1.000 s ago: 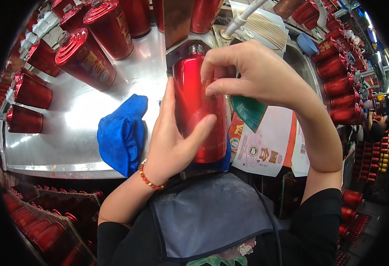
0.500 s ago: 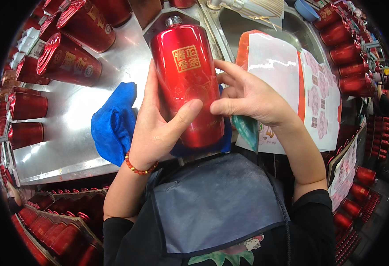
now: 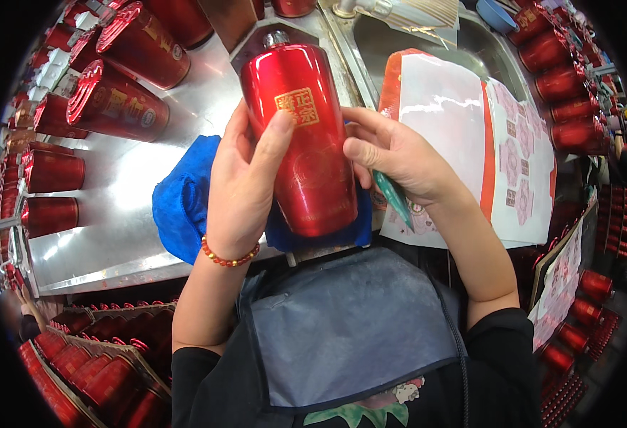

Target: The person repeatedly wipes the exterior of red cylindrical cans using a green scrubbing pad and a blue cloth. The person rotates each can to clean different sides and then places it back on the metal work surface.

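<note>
A shiny red bottle [image 3: 313, 164] with a gold square mark and a clear-looking stopper stands tilted upward in front of me. My left hand [image 3: 245, 175] is wrapped round its left side, thumb lying on the front beside the gold mark. My right hand [image 3: 402, 157] is curled at the bottle's right side, its fingers partly hidden. From under that palm pokes a pointed green piece [image 3: 397, 203], like a thin plastic scraper; its exact kind is unclear. Blue cloth [image 3: 185, 203] lies left of my left hand, and more blue shows beneath the bottle's base.
Left, several red bottles [image 3: 117, 107] stand on the metal worktop [image 3: 113, 235]. Printed sheets [image 3: 445, 135] lie at right, partly over a steel sink [image 3: 370, 39]. A blue bowl [image 3: 495, 16] sits at the back right. Red bottles line racks [image 3: 85, 371] at lower left and the right side.
My left thumb has slid up the bottle's front to the gold mark. The right thumb has lifted a little, and the green piece has turned, now looking narrower.
</note>
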Demonstrator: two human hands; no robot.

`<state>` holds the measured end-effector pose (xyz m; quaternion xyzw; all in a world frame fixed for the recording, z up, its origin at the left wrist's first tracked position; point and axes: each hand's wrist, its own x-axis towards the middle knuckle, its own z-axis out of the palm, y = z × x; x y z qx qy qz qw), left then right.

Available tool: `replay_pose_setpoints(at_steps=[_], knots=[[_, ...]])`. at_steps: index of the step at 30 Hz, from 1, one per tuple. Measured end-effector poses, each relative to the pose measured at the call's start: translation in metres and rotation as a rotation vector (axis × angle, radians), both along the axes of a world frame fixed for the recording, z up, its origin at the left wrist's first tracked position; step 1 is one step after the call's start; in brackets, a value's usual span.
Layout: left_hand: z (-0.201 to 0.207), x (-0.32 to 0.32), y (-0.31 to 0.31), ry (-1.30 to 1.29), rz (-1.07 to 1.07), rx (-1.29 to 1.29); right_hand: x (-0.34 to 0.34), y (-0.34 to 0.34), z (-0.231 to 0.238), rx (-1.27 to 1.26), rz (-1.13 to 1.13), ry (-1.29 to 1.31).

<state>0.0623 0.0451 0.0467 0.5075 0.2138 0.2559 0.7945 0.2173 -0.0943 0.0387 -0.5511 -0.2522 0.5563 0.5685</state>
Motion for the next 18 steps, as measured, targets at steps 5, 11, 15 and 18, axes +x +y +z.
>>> replay_pose_setpoints(at_steps=[5, 11, 15, 18], knots=[[0.0017, 0.0092, 0.0021, 0.07, 0.01, 0.043, -0.0042, -0.0001, 0.0032, 0.006, -0.032, 0.004], [-0.0005, 0.0086, 0.0037, 0.094, 0.001, 0.051, -0.0036, -0.0012, 0.0053, 0.006, -0.016, 0.055], [0.0002, 0.0061, 0.0052, 0.119, -0.001, 0.104, -0.0078, -0.0014, 0.0076, 0.04, -0.035, 0.044], [-0.001, 0.0051, 0.0065, 0.103, -0.022, 0.103, -0.0085, 0.0, 0.011, 0.046, -0.04, 0.056]])
